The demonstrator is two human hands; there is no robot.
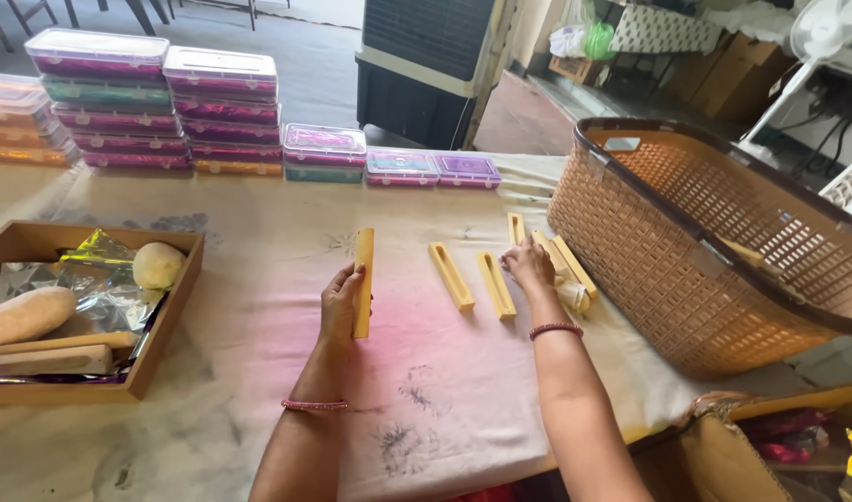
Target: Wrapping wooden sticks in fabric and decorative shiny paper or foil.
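My left hand [340,302] grips a long yellow wooden mould [363,279], holding it on its edge above the cloth-covered table [259,307]. My right hand [530,264] rests on a cluster of similar yellow moulds [565,265] next to the basket, fingers bent down on them; whether it grips one I cannot tell. Two more yellow moulds lie flat between my hands: one [451,276] to the left, one [496,285] just beside my right hand. A third [516,228] lies a little farther back.
A large brown woven basket [686,270] stands at the right. A shallow wooden tray [170,316] at the left holds foil, dough-like lumps and wooden sticks. Stacks of clear lidded boxes [166,112] with coloured contents line the far edge. A box [723,446] sits at bottom right.
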